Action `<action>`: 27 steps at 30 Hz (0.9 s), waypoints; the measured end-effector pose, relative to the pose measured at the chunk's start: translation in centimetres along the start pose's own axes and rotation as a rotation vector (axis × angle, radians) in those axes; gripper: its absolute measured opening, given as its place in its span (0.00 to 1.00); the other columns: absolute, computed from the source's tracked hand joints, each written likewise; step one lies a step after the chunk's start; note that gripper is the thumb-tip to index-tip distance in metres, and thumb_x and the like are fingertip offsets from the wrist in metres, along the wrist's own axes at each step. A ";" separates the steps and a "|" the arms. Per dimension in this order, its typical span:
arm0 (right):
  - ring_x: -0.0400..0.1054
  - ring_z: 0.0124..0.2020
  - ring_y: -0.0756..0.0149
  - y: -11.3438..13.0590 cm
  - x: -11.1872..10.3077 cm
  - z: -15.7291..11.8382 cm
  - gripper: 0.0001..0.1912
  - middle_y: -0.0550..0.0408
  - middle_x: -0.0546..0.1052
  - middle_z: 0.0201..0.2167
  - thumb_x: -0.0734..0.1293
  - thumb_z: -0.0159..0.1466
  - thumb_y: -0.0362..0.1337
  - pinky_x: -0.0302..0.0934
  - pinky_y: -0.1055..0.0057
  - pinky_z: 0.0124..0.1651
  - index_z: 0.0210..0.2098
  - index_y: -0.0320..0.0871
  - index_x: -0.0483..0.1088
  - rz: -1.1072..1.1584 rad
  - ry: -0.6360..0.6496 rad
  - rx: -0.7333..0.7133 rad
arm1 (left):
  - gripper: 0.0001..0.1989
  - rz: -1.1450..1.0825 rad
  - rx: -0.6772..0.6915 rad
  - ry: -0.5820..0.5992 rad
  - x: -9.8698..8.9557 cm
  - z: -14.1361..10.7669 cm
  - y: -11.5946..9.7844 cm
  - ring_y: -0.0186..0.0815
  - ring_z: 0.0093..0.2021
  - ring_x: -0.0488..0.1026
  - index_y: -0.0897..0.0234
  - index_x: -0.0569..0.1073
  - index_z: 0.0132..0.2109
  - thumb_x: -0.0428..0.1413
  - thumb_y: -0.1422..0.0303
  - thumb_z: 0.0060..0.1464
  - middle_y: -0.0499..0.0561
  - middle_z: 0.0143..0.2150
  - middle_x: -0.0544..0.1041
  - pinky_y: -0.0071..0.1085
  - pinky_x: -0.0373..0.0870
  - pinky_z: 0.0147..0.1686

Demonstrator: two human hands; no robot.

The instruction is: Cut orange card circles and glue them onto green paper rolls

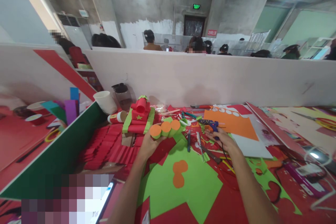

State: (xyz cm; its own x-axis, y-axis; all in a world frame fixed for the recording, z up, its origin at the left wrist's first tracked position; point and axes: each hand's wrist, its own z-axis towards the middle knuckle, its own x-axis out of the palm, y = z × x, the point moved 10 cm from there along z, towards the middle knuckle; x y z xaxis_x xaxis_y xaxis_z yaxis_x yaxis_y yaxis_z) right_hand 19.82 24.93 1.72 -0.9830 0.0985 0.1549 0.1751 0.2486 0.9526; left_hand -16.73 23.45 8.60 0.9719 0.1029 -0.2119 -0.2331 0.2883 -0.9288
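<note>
In my left hand (151,147) is a row of joined green paper tubes (166,131), their near ends covered by three orange discs. My right hand (223,140) is at the handle of a blue glue gun (211,124), fingers loosely around it, nozzle pointing left. Below both hands lies a green paper sheet (194,185) bearing loose orange paper circles (180,173). Between the hands are scissors (200,145) and a dark-handled tool (189,140). Left of the tubes stands a red and green paper model (139,115) with a yellow star.
Stacked red paper strips (102,143) lie at left, beside a green divider (65,147). A white cup (105,101) stands behind them. Orange paper (231,122) with cut holes lies at right, with a purple device (304,180) farther right. A white partition (210,80) closes the back; people sit beyond.
</note>
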 end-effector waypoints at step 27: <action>0.78 0.44 0.54 0.7 0.5 0.1 0.24 0.49 0.81 0.42 0.66 0.47 0.25 0.76 0.57 0.44 0.43 0.46 0.66 0.123 0.080 -0.026 | 0.27 -0.028 0.010 0.026 0.1 -0.1 -0.2 0.45 0.54 0.74 0.64 0.71 0.55 0.63 0.64 0.47 0.58 0.55 0.76 0.42 0.69 0.55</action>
State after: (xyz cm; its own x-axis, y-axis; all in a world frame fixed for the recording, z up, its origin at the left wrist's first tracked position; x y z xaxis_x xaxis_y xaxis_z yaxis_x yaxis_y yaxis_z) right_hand 19.43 25.21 2.44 -0.9557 0.0489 0.2902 0.2938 0.2138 0.9316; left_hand -16.56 23.33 8.75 0.9785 0.0701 -0.1941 -0.2062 0.3001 -0.9313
